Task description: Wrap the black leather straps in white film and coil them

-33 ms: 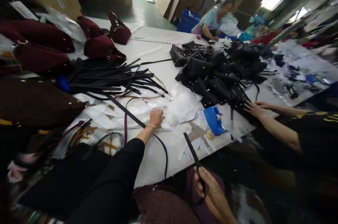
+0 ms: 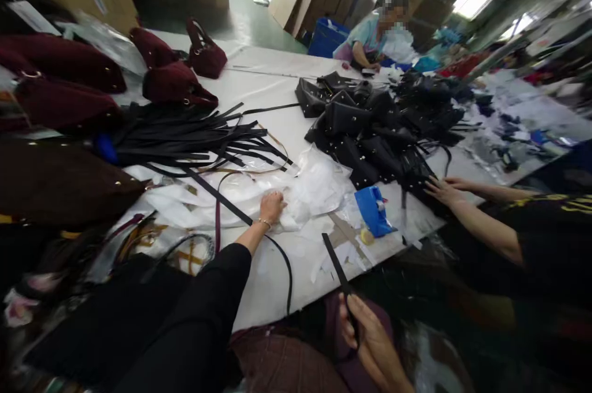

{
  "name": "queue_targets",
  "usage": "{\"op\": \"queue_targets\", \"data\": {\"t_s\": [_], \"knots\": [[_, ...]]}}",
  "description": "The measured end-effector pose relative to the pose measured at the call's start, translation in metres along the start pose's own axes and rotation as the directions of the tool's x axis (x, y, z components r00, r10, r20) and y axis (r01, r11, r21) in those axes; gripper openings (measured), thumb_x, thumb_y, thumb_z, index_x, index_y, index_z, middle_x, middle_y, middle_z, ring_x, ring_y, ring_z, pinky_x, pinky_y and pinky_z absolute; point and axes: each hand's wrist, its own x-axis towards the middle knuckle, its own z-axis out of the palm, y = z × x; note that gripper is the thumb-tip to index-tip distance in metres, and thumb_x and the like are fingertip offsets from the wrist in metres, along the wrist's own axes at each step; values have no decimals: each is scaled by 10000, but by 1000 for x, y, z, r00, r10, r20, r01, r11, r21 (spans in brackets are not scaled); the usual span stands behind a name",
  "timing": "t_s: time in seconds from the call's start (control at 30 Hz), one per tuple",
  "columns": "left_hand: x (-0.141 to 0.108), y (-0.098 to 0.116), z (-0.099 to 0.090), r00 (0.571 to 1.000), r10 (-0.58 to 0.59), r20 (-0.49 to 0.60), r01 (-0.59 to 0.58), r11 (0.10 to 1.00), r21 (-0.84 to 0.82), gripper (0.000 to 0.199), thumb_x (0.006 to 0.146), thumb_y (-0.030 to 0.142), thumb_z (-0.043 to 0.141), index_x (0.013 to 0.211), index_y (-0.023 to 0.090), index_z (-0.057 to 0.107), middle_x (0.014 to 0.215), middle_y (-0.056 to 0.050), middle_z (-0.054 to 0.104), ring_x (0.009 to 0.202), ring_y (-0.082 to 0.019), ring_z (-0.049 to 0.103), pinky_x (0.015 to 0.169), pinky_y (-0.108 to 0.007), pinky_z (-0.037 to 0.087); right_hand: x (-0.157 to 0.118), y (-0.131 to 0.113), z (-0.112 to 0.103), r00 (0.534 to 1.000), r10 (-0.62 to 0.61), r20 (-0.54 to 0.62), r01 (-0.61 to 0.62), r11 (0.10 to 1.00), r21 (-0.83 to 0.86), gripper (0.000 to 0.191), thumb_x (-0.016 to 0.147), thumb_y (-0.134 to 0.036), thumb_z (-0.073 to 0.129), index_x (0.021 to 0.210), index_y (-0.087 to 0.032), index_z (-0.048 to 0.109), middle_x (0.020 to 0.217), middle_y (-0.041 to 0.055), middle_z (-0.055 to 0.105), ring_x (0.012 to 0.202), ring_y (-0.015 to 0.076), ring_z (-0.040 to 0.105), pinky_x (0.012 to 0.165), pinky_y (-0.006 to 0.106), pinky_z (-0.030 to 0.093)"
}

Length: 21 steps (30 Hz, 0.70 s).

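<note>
My left hand [image 2: 272,206] is closed, its fingers curled into the thin white plastic bags [image 2: 319,186] on the table. My right hand [image 2: 372,331] grips a flat black strap [image 2: 337,260] in front of the table edge, its free end pointing up and away. Under my left wrist runs a long black strap [image 2: 217,194], which curves down to the table's near edge. Left of it lies a bundle of black straps [image 2: 185,137] with a blue band [image 2: 106,147]. A blue tape dispenser [image 2: 372,211] stands right of the plastic bags.
Dark red handbags [image 2: 178,83] and a brown bag [image 2: 60,180] lie at the left. Black bags [image 2: 349,118] are heaped mid-table. A co-worker's hands [image 2: 444,190] touch that heap from the right; another person [image 2: 370,35] works across the white table [image 2: 268,81].
The view has shifted very slightly; both hands and the things around them stay as they were.
</note>
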Motion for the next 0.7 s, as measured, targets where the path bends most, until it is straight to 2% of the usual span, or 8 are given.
{"op": "queue_targets", "data": {"t_s": [0.1, 0.17, 0.3, 0.4, 0.5, 0.57, 0.6, 0.7], "knots": [[3, -16, -8, 1000, -13, 21, 12, 999, 30, 255, 944, 359, 494, 1003, 183, 668, 984, -91, 699, 918, -228, 639, 765, -308, 449, -1, 3, -10, 999, -3, -35, 4, 999, 44, 448, 711, -485, 802, 966, -150, 648, 687, -27, 586, 466, 17, 418, 379, 134, 261], [0, -37, -18, 1000, -21, 17, 20, 997, 73, 288, 958, 327, 440, 1003, 171, 677, 1008, -118, 694, 950, -259, 640, 759, -328, 457, 1, 6, -14, 998, 11, -64, -5, 996, 86, 455, 691, -474, 820, 961, -147, 654, 686, -26, 589, 466, 17, 424, 376, 132, 258], [-12, -83, -47, 996, -84, -8, 84, 983, 164, 375, 965, 262, 350, 980, 125, 698, 981, -170, 688, 948, -308, 649, 753, -368, 470, 7, 10, -15, 996, 32, -78, -19, 987, 162, 454, 659, -440, 850, 953, -147, 664, 688, -27, 597, 486, 28, 451, 390, 139, 307], [-22, -104, -68, 992, -122, -33, 126, 973, 192, 409, 970, 271, 326, 976, 147, 715, 1027, -158, 681, 959, -292, 649, 743, -348, 476, 10, 8, -12, 998, 33, -54, -23, 982, 188, 438, 649, -411, 861, 941, -147, 668, 698, -23, 609, 509, 41, 482, 413, 153, 353], [-35, -116, -85, 982, -123, -145, 149, 972, 184, 403, 970, 307, 339, 1099, 186, 701, 1135, -137, 660, 1012, -283, 626, 792, -352, 476, 10, 5, -11, 999, 23, -28, -18, 980, 196, 411, 663, -401, 853, 930, -147, 671, 709, -19, 620, 517, 46, 493, 428, 161, 381], [-44, -124, -95, 950, -136, -283, 183, 972, 149, 383, 950, 305, 377, 1134, 189, 693, 1119, -140, 664, 1006, -297, 616, 834, -386, 468, 10, 2, -14, 999, 21, -32, -14, 978, 209, 414, 652, -397, 861, 921, -145, 674, 707, -17, 625, 517, 48, 496, 431, 164, 392], [-47, -129, -100, 920, -163, -357, 211, 972, 99, 356, 930, 292, 412, 1099, 182, 705, 1074, -142, 673, 985, -303, 614, 846, -401, 463, 10, 1, -16, 999, 20, -42, -10, 975, 220, 424, 637, -393, 871, 919, -143, 676, 707, -15, 628, 519, 50, 499, 431, 165, 395], [-50, -152, -117, 763, -377, -525, 259, 923, -285, 169, 808, 205, 551, 859, 145, 701, 762, -82, 641, 789, -262, 599, 795, -392, 474, 10, -1, -22, 997, 23, -77, -2, 964, 265, 458, 586, -378, 899, 913, -139, 686, 706, -12, 635, 519, 54, 502, 429, 168, 404]]}}
